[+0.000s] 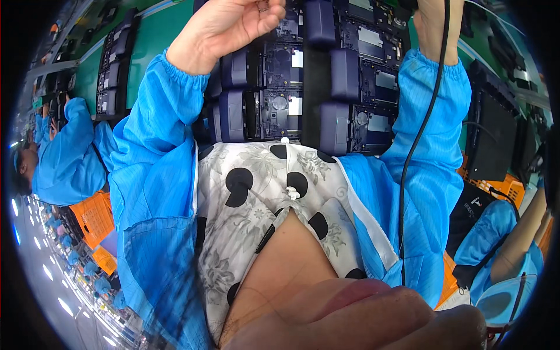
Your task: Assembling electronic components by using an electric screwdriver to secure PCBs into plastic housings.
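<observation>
My left hand (236, 29) is at the top edge, over rows of opened dark electronic units. Its thumb and fingers are curled together; whatever they hold, if anything, is too small to make out. Farther right, my right hand (434, 32) is cut off by the top edge, so its fingers do not show. Beside it is the end of a black object (405, 9) of unclear kind. A black cable (429, 116) runs down in front of my right wrist and sleeve. Below my hands lie an opened unit (283, 108) with a pale label and another opened unit (371, 125).
Dark blue-grey housings (340, 76) stand between the units on a green bench (149, 52). More units (111, 76) lie at the left. People in blue smocks sit on both sides, one at the left (67, 151). Orange crates (93, 219) stand below bench level.
</observation>
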`<state>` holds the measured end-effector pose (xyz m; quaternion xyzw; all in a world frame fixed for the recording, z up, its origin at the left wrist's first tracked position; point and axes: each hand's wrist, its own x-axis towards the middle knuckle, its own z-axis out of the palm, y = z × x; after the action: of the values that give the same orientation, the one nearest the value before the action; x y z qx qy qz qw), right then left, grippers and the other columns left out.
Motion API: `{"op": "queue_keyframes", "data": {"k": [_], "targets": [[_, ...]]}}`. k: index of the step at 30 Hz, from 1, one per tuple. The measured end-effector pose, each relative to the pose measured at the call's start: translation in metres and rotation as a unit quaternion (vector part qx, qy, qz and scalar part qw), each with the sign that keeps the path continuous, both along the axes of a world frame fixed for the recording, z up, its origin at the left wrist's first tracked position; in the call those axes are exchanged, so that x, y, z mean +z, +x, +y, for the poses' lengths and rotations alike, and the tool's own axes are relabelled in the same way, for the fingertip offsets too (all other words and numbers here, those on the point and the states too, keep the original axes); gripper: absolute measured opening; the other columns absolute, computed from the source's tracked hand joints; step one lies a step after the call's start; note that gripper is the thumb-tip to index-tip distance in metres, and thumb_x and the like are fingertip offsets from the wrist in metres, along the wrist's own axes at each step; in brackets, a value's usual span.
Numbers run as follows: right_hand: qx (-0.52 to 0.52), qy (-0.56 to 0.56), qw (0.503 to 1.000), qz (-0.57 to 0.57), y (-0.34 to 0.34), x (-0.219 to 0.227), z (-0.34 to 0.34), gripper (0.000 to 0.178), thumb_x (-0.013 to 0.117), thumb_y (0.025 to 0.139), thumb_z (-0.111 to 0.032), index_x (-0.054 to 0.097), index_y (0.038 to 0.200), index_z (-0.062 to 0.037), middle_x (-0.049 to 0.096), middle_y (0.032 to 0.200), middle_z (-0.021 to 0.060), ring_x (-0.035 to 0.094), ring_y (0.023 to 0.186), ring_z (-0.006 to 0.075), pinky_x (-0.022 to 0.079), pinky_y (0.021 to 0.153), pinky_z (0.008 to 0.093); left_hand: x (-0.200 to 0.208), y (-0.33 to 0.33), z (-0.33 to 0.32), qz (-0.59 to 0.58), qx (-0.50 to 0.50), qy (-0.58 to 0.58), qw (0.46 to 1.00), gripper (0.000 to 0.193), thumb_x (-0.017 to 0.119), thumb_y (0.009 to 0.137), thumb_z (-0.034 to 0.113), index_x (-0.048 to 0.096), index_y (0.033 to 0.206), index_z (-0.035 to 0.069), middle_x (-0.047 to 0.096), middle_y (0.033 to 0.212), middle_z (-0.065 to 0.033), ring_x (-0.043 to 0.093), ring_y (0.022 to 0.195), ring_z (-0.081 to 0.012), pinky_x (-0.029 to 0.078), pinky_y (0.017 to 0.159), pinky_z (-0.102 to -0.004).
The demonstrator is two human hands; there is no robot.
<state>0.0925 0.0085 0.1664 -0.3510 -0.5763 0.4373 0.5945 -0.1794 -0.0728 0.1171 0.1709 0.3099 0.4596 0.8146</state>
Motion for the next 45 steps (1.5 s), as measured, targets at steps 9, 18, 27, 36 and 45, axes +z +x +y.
{"op": "queue_keyframes", "data": {"k": [9,18,27,36,45], "targets": [[0.106,0.135,0.978,0.121,-0.032,-0.003,0.004,0.039,0.083,0.090,-0.031,0.059,0.101,-0.0027,0.066,0.079,0.0034,0.065,0.064,0.0092,0.051,0.055,0.0214,-0.006,0.032,0.015,0.020,0.035,-0.012,0.999,0.014,0.060,0.104,0.011,0.066,0.101,-0.002,0.068,0.097,-0.0119,0.068,0.093,-0.0236,0.061,0.086,-0.0353],[0.163,0.101,0.962,0.194,-0.041,0.004,0.007,0.030,0.079,0.091,-0.034,0.064,0.097,-0.0083,0.062,0.078,-0.0003,0.061,0.064,0.0100,0.051,0.059,0.0248,-0.028,0.043,0.024,-0.016,0.037,-0.020,0.999,0.013,0.061,0.104,0.011,0.064,0.104,-0.002,0.065,0.100,-0.0117,0.066,0.095,-0.0245,0.059,0.090,-0.0366],[0.156,0.100,0.917,0.354,-0.040,0.002,-0.001,0.045,0.065,0.095,-0.045,0.061,0.112,-0.0034,0.059,0.076,0.0048,0.055,0.063,0.0163,0.047,0.062,0.0315,-0.038,0.048,0.022,-0.006,0.055,-0.004,0.998,0.021,0.059,0.106,0.016,0.065,0.111,-0.003,0.065,0.100,-0.0103,0.067,0.094,-0.0228,0.060,0.089,-0.0346],[0.133,0.099,0.915,0.368,-0.034,-0.006,0.005,0.048,0.063,0.094,-0.052,0.059,0.104,-0.0051,0.056,0.071,0.0044,0.051,0.058,0.0155,0.043,0.059,0.0308,-0.045,0.060,0.027,0.001,0.020,0.028,0.999,0.027,0.059,0.106,0.021,0.066,0.114,-0.004,0.066,0.100,-0.0098,0.068,0.092,-0.0215,0.060,0.088,-0.0318],[0.106,0.112,0.931,0.331,-0.056,0.005,-0.002,0.047,0.062,0.095,-0.052,0.058,0.102,-0.0054,0.056,0.071,0.0040,0.051,0.057,0.0146,0.044,0.058,0.0303,-0.022,0.042,0.016,0.046,0.047,0.010,0.998,0.022,0.058,0.106,0.013,0.065,0.116,-0.005,0.067,0.104,-0.0119,0.068,0.094,-0.0225,0.060,0.090,-0.0324]]}}
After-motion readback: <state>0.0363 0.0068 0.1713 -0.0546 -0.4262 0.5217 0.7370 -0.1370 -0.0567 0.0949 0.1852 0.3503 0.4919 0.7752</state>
